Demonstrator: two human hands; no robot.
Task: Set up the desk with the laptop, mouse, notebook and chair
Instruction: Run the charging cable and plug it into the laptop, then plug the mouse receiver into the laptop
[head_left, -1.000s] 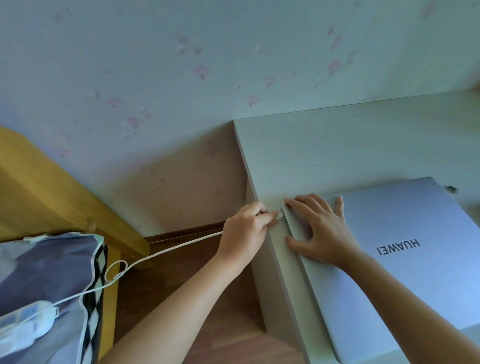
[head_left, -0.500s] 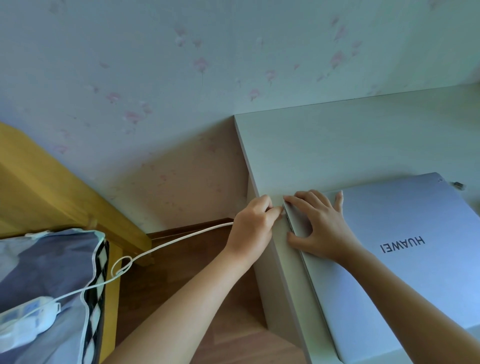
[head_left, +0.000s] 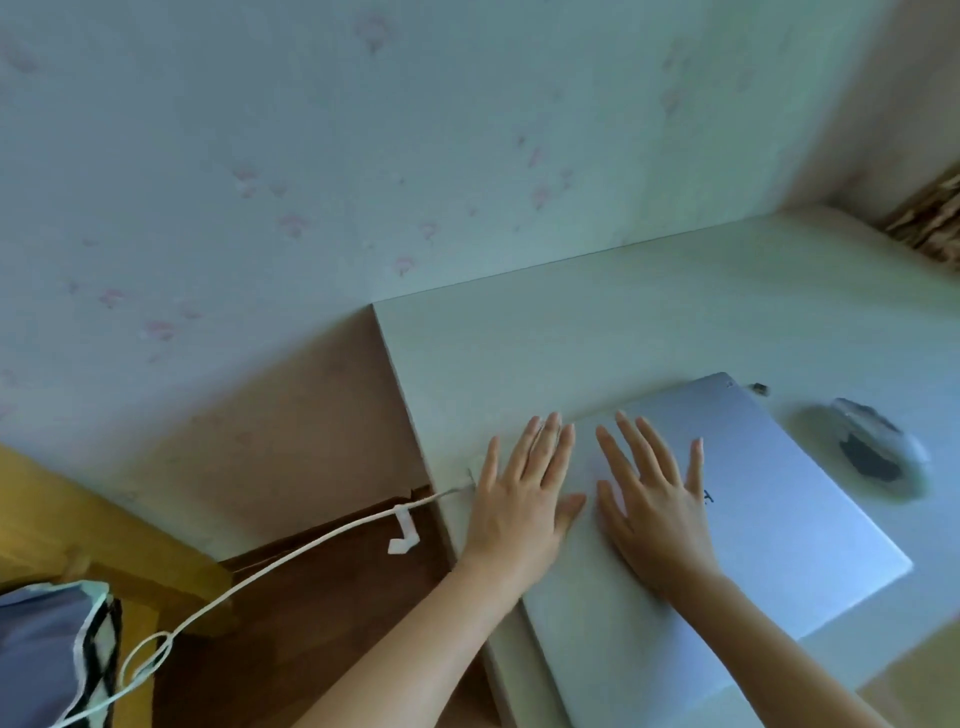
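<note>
Lower right of the frame, the closed silver metal laptop (head_left: 727, 525) lies on the pale wooden desk (head_left: 571, 332). Left hand (head_left: 519, 499) and right hand (head_left: 654, 499) rest spread flat on its lid, likely steadying it, gripping nothing; the white charging cable (head_left: 291, 553) trails left.

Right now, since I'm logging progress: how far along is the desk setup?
Done: laptop, closed, on the desk, white cable at its left edge, mouse beside it. In hand: left hand and right hand flat on the lid. Left: notebook, chair, neither visible.
</note>
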